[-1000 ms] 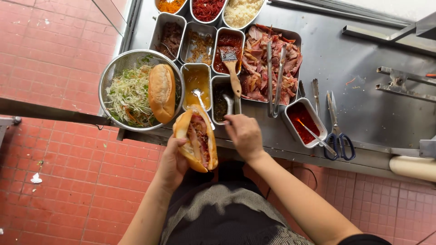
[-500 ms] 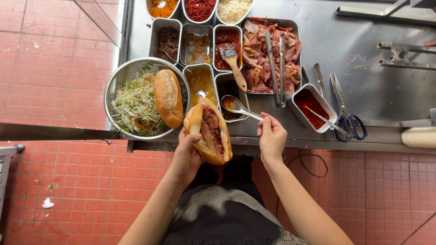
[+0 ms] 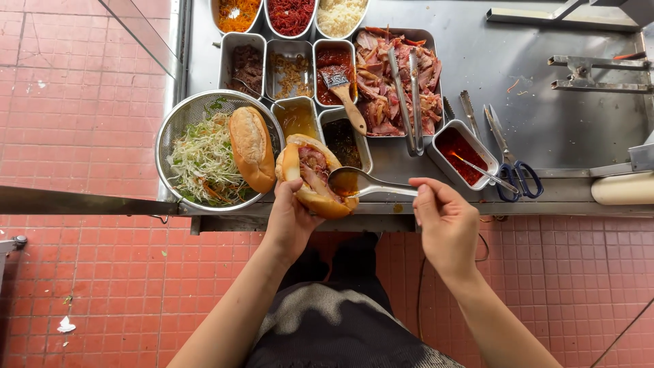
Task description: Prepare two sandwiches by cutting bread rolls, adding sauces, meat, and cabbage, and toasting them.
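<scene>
Looking down, I see a metal colander (image 3: 178,123) of shredded salad holding a bread roll (image 3: 251,148). Beside it, my left hand (image 3: 289,219) is clasped around an opened, meat-filled sandwich (image 3: 315,174). My right hand (image 3: 446,219) pinches a metal spoon (image 3: 368,184), its sauce-filled bowl over the filling.

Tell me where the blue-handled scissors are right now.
In the head view the blue-handled scissors lie on the steel counter at the right, just right of the small tin of red sauce, beyond the right hand.
</scene>
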